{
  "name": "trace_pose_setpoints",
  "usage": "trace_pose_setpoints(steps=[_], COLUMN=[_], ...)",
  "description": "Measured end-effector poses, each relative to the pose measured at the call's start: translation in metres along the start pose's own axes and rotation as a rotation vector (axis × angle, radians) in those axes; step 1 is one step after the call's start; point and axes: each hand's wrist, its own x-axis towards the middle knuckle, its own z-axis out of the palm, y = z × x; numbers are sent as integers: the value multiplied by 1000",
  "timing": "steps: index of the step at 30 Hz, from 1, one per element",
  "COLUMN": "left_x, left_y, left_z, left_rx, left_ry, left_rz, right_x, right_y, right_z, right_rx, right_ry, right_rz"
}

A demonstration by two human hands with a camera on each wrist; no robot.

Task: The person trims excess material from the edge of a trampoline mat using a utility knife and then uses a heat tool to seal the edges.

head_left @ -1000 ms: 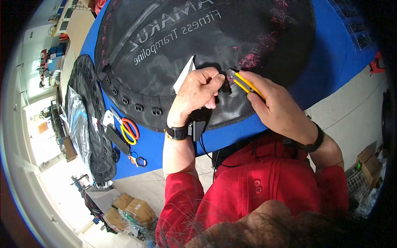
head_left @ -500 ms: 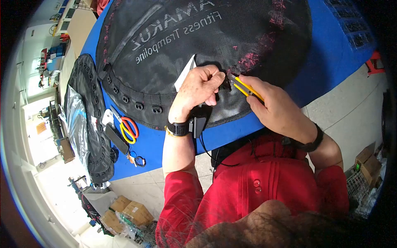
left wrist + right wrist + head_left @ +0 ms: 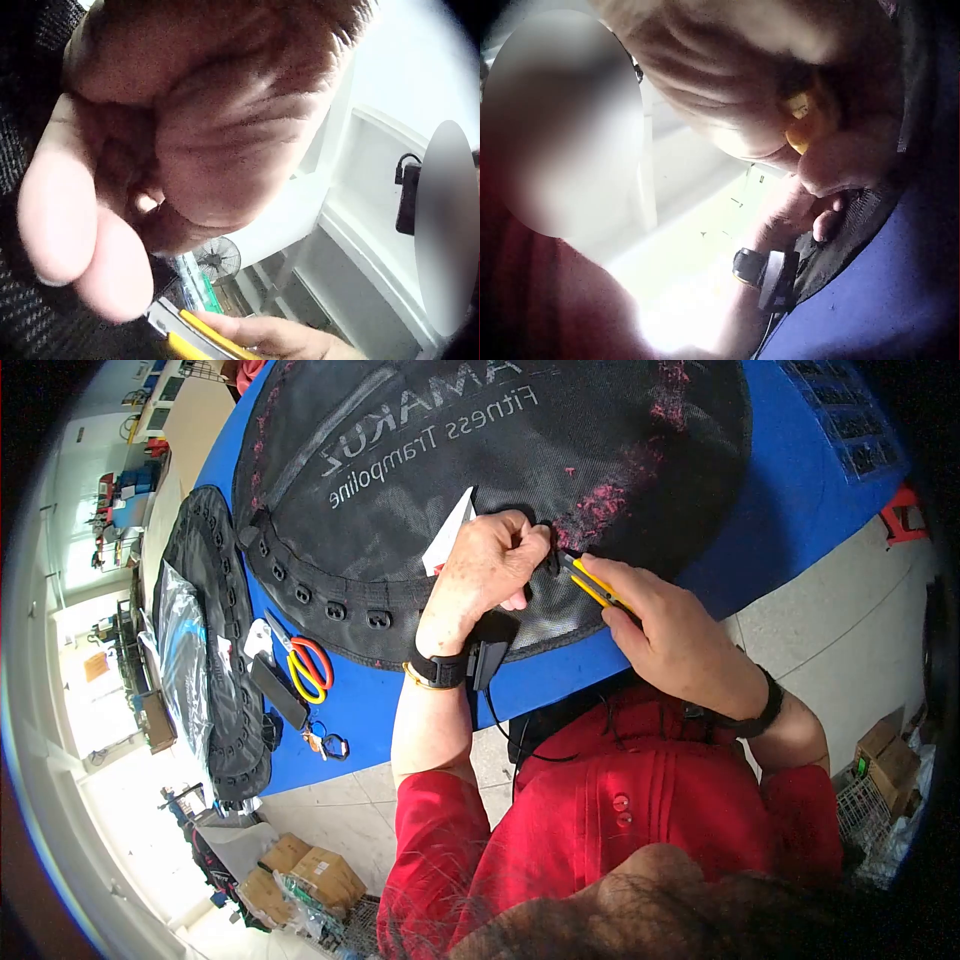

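A black trampoline mat with mirrored lettering and pink marks lies on the blue tabletop. Along its near left edge runs a black strap with plastic loops, passing under my left hand. That hand has its fingers curled, thumb and forefinger pinching at the strap's end; the pinched part is mostly hidden. My right hand grips a yellow utility knife, its blade pointing at the mat just right of the left fingertips. In the left wrist view the knife's metal tip comes right at the left fingertips. A white pointed piece shows behind the left hand.
To the left lie scissors with red and yellow handles, a dark flat case, keys, and another black piece with loops under clear plastic. A clear compartment tray sits at the far right.
The knife has shifted slightly down and right, its blade a little lower beside the left fingertips. My left hand has moved slightly right and up, still pinching.
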Motion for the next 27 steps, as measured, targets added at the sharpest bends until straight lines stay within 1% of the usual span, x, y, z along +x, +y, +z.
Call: trace_pose_setpoints(steps=[4,7,10,13,16,19,27], left_x=[-2,2,4,7,6,9,10], left_y=[7,-1,-10,-16,-12,-15,-22], left_z=[-2,-1,-4,-6,-9,-11,-14], left_rx=[63,1,-29,-121,-127,-173,-210], left_ry=[-3,-16,-57,-107,-117,-142,-183], left_rz=[-23,-5,39,11,-33,-47,-12], right_x=[-1,-1,2,6,11,16,23], right_y=[-5,2,4,6,7,8,12], right_z=[-1,2,-3,-7,-7,-7,-1], right_rx=[-17,23,90,186,164,184,177], right_ry=[-25,32,17,24,104,98,112], right_rz=[54,-13,23,38,4,29,3])
